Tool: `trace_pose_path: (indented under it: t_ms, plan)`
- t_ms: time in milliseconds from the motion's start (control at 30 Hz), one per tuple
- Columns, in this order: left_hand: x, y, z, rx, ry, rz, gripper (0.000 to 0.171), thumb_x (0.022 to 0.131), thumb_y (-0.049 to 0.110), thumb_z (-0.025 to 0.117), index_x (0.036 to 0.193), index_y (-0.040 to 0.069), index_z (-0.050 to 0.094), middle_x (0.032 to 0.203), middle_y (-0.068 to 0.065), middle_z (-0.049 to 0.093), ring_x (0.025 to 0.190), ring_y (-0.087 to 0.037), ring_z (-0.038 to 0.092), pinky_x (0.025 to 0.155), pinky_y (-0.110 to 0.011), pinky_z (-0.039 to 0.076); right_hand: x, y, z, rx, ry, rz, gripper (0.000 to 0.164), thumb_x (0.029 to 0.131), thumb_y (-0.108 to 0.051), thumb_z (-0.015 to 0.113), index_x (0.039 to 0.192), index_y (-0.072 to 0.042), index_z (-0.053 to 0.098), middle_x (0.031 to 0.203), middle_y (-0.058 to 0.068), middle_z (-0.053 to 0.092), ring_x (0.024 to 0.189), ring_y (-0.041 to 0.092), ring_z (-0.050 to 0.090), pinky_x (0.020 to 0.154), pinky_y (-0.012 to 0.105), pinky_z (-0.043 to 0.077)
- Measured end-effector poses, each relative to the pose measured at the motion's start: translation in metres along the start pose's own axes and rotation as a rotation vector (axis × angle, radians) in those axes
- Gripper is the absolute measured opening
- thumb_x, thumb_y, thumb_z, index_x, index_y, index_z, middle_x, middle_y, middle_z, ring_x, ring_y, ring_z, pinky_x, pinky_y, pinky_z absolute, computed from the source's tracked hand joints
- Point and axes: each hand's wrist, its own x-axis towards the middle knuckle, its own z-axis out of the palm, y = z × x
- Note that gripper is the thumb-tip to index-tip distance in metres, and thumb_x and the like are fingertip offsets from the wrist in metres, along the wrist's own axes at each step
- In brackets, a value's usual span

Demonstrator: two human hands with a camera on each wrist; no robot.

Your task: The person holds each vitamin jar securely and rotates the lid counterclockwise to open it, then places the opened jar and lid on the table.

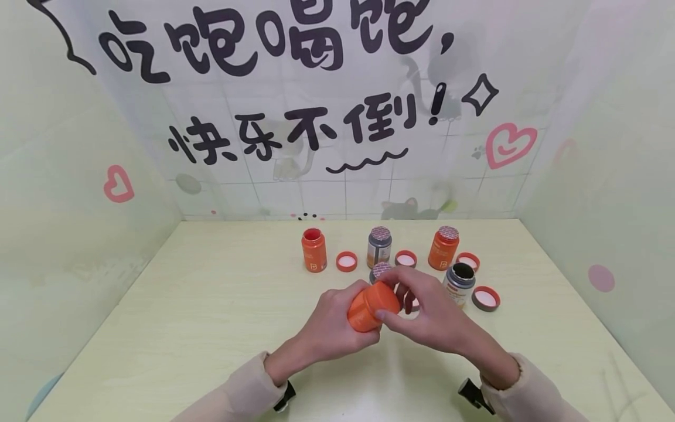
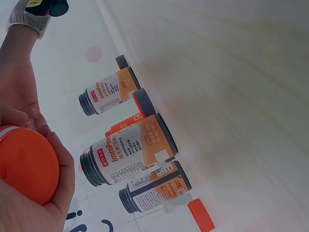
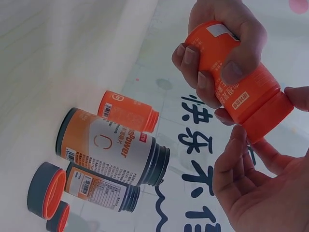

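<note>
My left hand (image 1: 334, 323) grips an orange bottle (image 1: 362, 314) around its body, tilted over the table. On the bottle's neck sits an orange screw cap (image 3: 268, 116). My right hand (image 1: 429, 308) pinches that cap between thumb and fingers. Behind the right hand, a grey-necked bottle (image 2: 130, 151) with a white and orange label stands upright; the head view shows only its foil-sealed top. A cap beside it is mostly covered by the right fingers in the head view. In the left wrist view the held bottle's round end faces the camera.
An opened orange bottle (image 1: 314, 253) stands at the back, beside a loose cap (image 1: 346, 261). Foil-topped grey (image 1: 379, 251) and orange (image 1: 443, 251) bottles stand further right with caps near them. An opened grey bottle (image 1: 457, 287) and its neighbouring cap (image 1: 486, 298) are right of my hands.
</note>
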Motion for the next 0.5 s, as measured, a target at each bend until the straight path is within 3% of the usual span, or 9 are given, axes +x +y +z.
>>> trace_pose_path:
  t_ms: [133,300,400,500]
  plan:
    - [-0.0005,0.0004,0.0002,0.001,-0.003,-0.001,0.045,0.078,0.019,0.081,0.117,0.018,0.061,0.091,0.011,0.069,0.074,-0.001,0.060,0.067,-0.022,0.056,-0.0003,-0.0023,0.0011,-0.014,-0.008,0.042,0.046,0.086,-0.035,0.080,0.126,-0.020,0.064,0.101,-0.011,0.068,0.076,0.008,0.060,0.061,0.026,0.055]
    - [-0.0010,0.0004,0.0011,-0.004,0.001,0.015,0.042,0.077,0.018,0.081,0.114,0.019,0.061,0.086,0.011,0.068,0.069,0.000,0.059,0.063,-0.022,0.054,-0.0003,-0.0048,0.0025,-0.011,0.009,0.133,0.038,0.086,-0.040,0.081,0.113,-0.020,0.065,0.086,-0.010,0.064,0.071,0.010,0.059,0.057,0.024,0.052]
    - [-0.0010,0.0002,0.0017,-0.006,0.004,0.019,0.042,0.077,0.017,0.081,0.114,0.019,0.062,0.085,0.011,0.068,0.068,0.000,0.058,0.062,-0.022,0.054,-0.0003,-0.0055,0.0022,-0.003,0.025,0.141,0.032,0.085,-0.036,0.083,0.107,-0.021,0.065,0.079,-0.010,0.062,0.067,0.010,0.058,0.055,0.024,0.051]
    - [-0.0009,0.0000,0.0020,-0.002,0.004,0.014,0.042,0.077,0.017,0.081,0.115,0.018,0.061,0.087,0.011,0.068,0.070,0.000,0.059,0.064,-0.022,0.055,-0.0004,-0.0054,0.0018,-0.002,0.024,0.125,0.034,0.085,-0.036,0.083,0.111,-0.021,0.067,0.081,-0.010,0.062,0.068,0.009,0.059,0.056,0.024,0.052]
